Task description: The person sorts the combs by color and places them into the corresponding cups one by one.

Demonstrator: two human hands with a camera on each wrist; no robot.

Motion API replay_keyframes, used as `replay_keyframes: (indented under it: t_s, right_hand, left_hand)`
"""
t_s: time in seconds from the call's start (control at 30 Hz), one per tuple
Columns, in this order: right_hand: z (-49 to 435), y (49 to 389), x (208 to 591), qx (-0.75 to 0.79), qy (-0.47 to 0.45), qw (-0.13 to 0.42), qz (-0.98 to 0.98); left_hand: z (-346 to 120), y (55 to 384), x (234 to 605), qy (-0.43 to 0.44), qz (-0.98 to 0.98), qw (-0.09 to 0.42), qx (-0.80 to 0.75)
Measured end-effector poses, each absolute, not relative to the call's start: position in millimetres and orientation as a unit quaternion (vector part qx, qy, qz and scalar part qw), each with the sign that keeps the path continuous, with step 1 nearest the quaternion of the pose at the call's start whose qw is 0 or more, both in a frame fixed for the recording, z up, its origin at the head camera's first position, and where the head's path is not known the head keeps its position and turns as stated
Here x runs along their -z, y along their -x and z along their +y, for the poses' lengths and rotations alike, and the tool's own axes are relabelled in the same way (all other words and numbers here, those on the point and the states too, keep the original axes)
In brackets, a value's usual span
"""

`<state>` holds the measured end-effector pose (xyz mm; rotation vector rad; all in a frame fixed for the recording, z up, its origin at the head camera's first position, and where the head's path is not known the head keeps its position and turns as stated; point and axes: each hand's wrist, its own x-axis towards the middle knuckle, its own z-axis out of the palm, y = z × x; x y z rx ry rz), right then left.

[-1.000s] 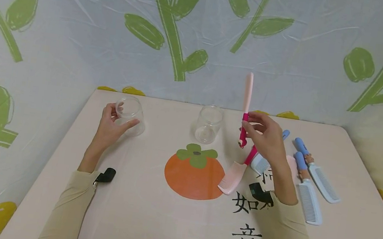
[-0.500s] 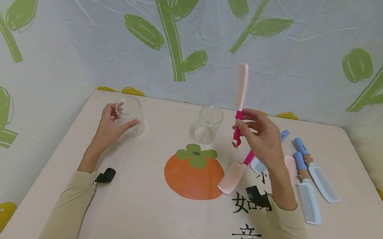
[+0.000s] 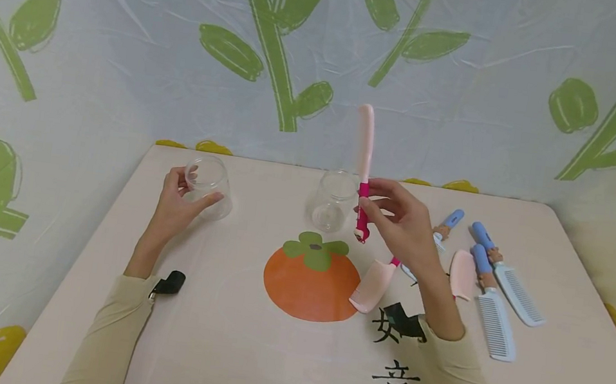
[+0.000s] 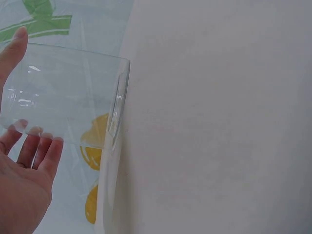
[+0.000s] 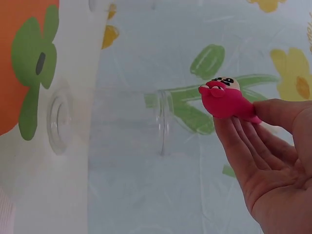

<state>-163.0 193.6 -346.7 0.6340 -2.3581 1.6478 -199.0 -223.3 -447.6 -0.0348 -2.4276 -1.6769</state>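
My left hand holds a clear jar that stands near the table's back left corner. In the left wrist view, thumb and fingers lie on opposite sides of that jar. Between thumb and fingertips, my right hand pinches the magenta handle of a pink comb. The comb is upright in the air, pink end up, just right of a second clear jar. In the right wrist view, a small figure on the handle's end shows above the fingers.
A pink comb lies partly behind the right hand, and another lies behind the forearm. Blue combs lie at the right, with a blue handle near them. A patterned sheet hangs behind the table.
The right hand has moved left with the upright comb, from above the combs to beside the second jar. The left hand and its jar have stayed in place.
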Motion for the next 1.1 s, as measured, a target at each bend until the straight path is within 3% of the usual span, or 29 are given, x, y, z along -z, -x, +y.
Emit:
replay_keyframes:
  t_s: [1.1]
  right_hand:
    - [154,160,355,-0.575,-0.262,0.046,-0.774]
  left_hand:
    - [-225,202,450,0.016,-0.816,0.102,0.568]
